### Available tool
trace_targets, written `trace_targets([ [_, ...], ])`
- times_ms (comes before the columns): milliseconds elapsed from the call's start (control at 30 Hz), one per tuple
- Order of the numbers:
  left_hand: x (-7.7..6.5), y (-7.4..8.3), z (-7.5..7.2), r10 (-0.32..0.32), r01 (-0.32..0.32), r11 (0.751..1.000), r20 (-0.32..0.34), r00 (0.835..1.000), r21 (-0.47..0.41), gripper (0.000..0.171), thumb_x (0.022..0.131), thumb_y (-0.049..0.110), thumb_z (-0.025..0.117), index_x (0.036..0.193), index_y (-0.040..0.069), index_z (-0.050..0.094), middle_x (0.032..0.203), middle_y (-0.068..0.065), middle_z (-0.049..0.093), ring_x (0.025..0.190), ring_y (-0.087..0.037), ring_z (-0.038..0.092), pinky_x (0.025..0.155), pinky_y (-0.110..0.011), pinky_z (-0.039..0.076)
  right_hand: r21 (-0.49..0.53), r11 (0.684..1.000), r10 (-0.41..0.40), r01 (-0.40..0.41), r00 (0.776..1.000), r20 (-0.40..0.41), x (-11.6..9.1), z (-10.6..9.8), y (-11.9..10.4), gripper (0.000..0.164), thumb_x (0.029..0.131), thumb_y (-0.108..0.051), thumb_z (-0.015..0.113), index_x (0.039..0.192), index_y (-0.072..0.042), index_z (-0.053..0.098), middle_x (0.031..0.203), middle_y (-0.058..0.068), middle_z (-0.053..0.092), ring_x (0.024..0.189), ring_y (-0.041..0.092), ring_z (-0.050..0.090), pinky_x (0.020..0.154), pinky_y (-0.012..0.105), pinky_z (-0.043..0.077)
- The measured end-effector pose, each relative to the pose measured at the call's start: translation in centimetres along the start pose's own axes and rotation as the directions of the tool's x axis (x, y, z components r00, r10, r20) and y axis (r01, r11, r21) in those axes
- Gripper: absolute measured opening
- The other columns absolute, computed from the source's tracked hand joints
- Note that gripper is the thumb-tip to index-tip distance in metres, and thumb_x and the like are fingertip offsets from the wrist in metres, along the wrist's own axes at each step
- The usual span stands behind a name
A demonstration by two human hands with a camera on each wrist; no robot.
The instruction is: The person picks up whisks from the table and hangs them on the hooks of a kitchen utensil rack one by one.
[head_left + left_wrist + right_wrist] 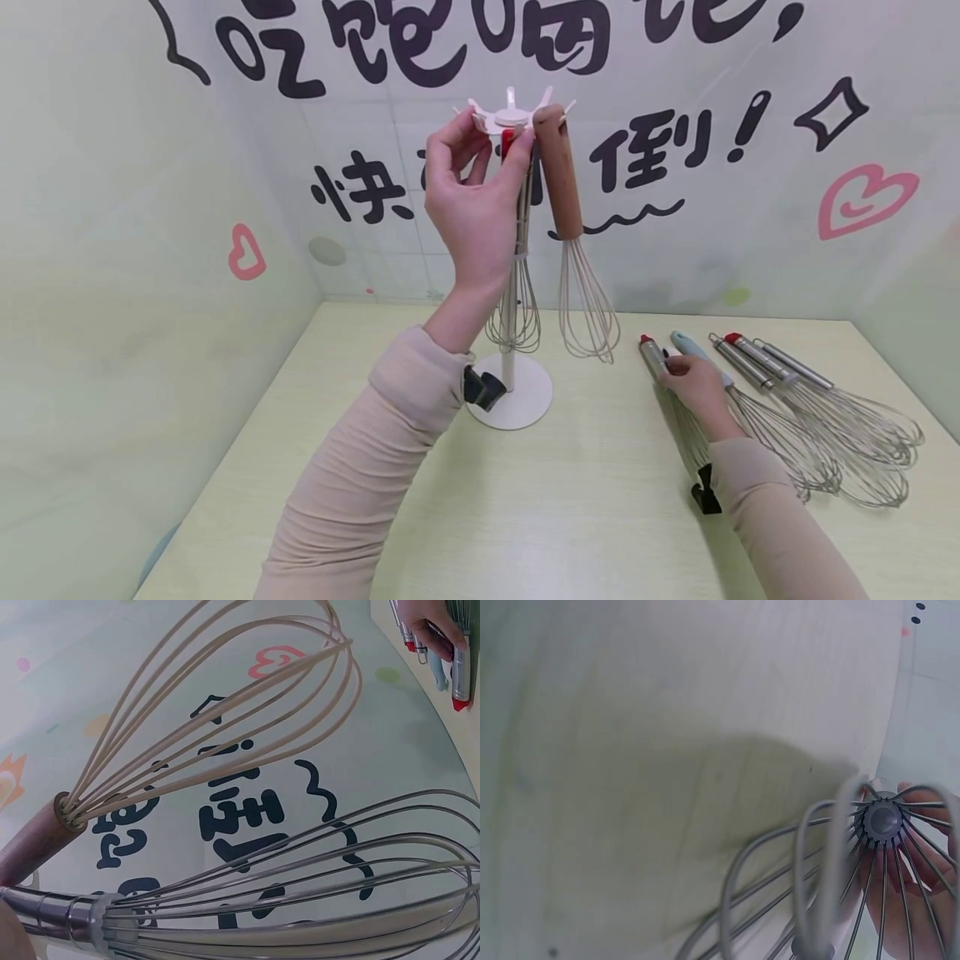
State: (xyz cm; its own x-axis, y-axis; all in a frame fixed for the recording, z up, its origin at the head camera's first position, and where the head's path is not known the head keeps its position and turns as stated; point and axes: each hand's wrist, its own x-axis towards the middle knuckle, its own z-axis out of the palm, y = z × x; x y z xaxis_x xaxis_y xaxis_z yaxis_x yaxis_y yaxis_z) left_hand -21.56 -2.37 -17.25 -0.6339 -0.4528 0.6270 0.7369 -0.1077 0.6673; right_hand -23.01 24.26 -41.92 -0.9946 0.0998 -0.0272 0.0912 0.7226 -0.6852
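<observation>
A white whisk stand point(510, 398) has a round base, a pole and several hooks at its top. My left hand point(476, 196) grips the hooked top, its fingers at a left hook and its thumb by a right one. Just behind the thumb hangs a red-tipped metal whisk point(300, 926); beside it hangs a wooden-handled whisk point(558, 175). At the right of the table my right hand point(697, 385) pinches the handle of a red-tipped steel whisk point(654, 354), its wires toward me. In the right wrist view, the wire loops partly cover the right hand.
Right of my right hand lie a blue-handled whisk point(765, 425) and several metal-handled whisks point(813, 379), wires overlapping. A lettered backdrop point(645, 275) stands behind the table point(585, 517), and side panels rise at left and right.
</observation>
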Motion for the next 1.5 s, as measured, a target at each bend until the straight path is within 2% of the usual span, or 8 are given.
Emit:
trace_targets([
  [400,0.0,-0.1,-0.2,0.014,-0.014,1.0,-0.014,1.0,0.001,0.049,0.078,-0.001,0.073,0.122,-0.008,0.052,0.114,-0.016,0.057,0.1,-0.014,0.059,0.099,-0.02,0.049,-0.018,1.0,0.023,-0.022,0.998,0.055,0.0,-0.1,0.1,0.047,0.089,-0.013,0.06,0.125,0.015,0.049,0.115,0.036,0.057,0.099,0.041,0.059,0.076,0.04,0.052],
  [633,0.2,-0.1,-0.4,0.01,-0.011,0.999,-0.022,1.0,-0.044,0.048,0.079,-0.003,0.071,0.121,-0.01,0.051,0.113,-0.017,0.057,0.1,-0.014,0.059,0.098,-0.02,0.05,-0.025,0.999,0.036,-0.034,0.998,0.055,0.2,-0.3,0.0,0.047,0.089,-0.013,0.06,0.124,0.015,0.049,0.116,0.037,0.056,0.1,0.043,0.058,0.077,0.043,0.052],
  [833,0.3,-0.1,-0.3,0.001,-0.002,0.999,-0.025,1.0,-0.047,0.049,0.078,-0.004,0.072,0.122,-0.01,0.051,0.114,-0.018,0.057,0.101,-0.015,0.059,0.098,-0.02,0.05,0.02,0.999,0.044,-0.045,0.998,0.045,0.2,-0.5,-0.2,0.048,0.088,-0.01,0.059,0.127,0.016,0.047,0.123,0.037,0.053,0.106,0.044,0.057,0.083,0.045,0.053],
  [933,0.4,-0.1,-0.3,-0.006,0.004,0.999,-0.031,0.999,-0.051,0.049,0.078,-0.004,0.072,0.122,-0.01,0.051,0.115,-0.019,0.057,0.102,-0.017,0.059,0.098,-0.02,0.05,0.053,0.997,0.051,-0.053,0.998,0.032,0.3,-0.6,-0.5,0.049,0.088,-0.008,0.058,0.129,0.015,0.045,0.124,0.037,0.053,0.106,0.043,0.058,0.082,0.04,0.054],
  [1167,0.7,-0.2,-0.5,0.012,-0.013,1.0,-0.031,0.999,-0.029,0.05,0.078,-0.003,0.071,0.123,-0.012,0.05,0.114,-0.019,0.057,0.1,-0.015,0.059,0.096,-0.019,0.051,0.088,0.996,0.026,-0.024,1.0,-0.015,0.5,-1.2,-1.3,0.051,0.086,-0.006,0.058,0.132,0.012,0.045,0.122,0.034,0.055,0.104,0.041,0.059,0.066,0.019,0.048],
  [1300,0.7,-0.2,-0.5,0.001,-0.002,1.0,-0.029,1.0,-0.025,0.05,0.077,-0.003,0.072,0.122,-0.01,0.051,0.115,-0.02,0.057,0.101,-0.018,0.059,0.096,-0.019,0.05,0.107,0.994,0.012,-0.01,1.0,-0.021,0.3,-1.5,-1.8,0.052,0.087,-0.006,0.059,0.133,0.011,0.044,0.124,0.033,0.054,0.107,0.042,0.058,0.069,0.019,0.049],
  [1500,0.9,-0.2,-0.6,-0.023,0.022,1.0,-0.031,0.999,-0.015,0.048,0.078,-0.004,0.071,0.121,-0.009,0.051,0.118,-0.023,0.057,0.102,-0.019,0.06,0.096,-0.019,0.05,0.172,0.984,0.038,-0.041,0.999,0.024,0.1,-2.0,-2.6,0.055,0.089,-0.009,0.056,0.139,0.008,0.039,0.131,0.03,0.048,0.105,0.037,0.058,0.071,0.021,0.053],
])
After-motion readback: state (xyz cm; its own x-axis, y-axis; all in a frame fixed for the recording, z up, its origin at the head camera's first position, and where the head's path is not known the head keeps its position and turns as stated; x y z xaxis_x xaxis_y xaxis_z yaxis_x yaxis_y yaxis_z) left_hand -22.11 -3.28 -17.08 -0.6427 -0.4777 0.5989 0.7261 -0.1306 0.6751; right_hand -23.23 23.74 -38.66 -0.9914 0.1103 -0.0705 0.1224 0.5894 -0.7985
